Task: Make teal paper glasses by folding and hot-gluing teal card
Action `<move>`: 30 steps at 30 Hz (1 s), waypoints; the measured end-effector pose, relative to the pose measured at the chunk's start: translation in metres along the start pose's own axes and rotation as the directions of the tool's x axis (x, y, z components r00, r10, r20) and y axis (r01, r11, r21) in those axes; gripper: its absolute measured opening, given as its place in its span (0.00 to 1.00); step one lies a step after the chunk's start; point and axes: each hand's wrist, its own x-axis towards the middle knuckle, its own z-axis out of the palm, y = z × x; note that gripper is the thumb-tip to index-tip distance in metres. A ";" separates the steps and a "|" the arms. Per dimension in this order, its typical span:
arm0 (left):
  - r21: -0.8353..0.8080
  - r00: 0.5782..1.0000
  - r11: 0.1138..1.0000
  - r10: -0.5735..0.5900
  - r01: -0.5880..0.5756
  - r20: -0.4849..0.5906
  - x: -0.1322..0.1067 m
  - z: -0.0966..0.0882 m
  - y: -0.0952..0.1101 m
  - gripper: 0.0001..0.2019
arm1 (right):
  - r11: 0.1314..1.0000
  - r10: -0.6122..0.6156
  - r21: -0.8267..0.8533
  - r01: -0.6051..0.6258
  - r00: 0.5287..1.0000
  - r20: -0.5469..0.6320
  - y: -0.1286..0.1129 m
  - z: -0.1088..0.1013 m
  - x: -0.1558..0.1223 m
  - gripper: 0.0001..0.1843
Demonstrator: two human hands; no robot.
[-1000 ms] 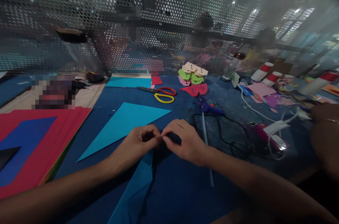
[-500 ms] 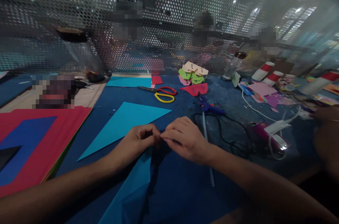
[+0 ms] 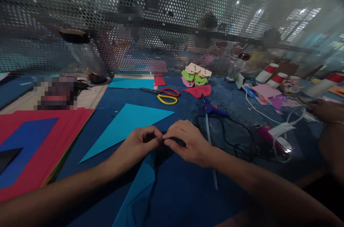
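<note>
My left hand (image 3: 146, 139) is closed, pinching the upper end of a folded sheet of blue paper (image 3: 141, 191) that hangs down toward the front edge of the view. Thumb and forefinger of my right hand (image 3: 188, 141) are pinched at the same end, fingertips meeting those of the left. The paper's tip is hidden by the fingers. Just beyond my hands, a flat triangle of blue paper (image 3: 126, 123) lies on the dark blue table (image 3: 185, 191). Scissors (image 3: 166, 95) with one red and one yellow handle rest behind it.
A blue glue gun (image 3: 213, 109) with a long glue stick lies to the right, its black cord looped. Stacked red paper (image 3: 70, 126) is at left. Paper cutouts (image 3: 196, 76), a jar (image 3: 86, 55) and a perforated metal screen (image 3: 166, 33) stand behind. Another person's hand (image 3: 326, 110) is at far right.
The hanging blue paper has swung right and looks narrower, more folded or rolled. My hands have barely moved. The other person's hand at far right has shifted slightly.
</note>
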 end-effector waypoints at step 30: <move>0.036 1.000 0.999 0.010 -0.010 0.002 -0.002 0.001 0.002 0.09 | 0.999 -0.011 -0.052 0.011 1.000 -0.004 0.000 0.003 -0.001 0.05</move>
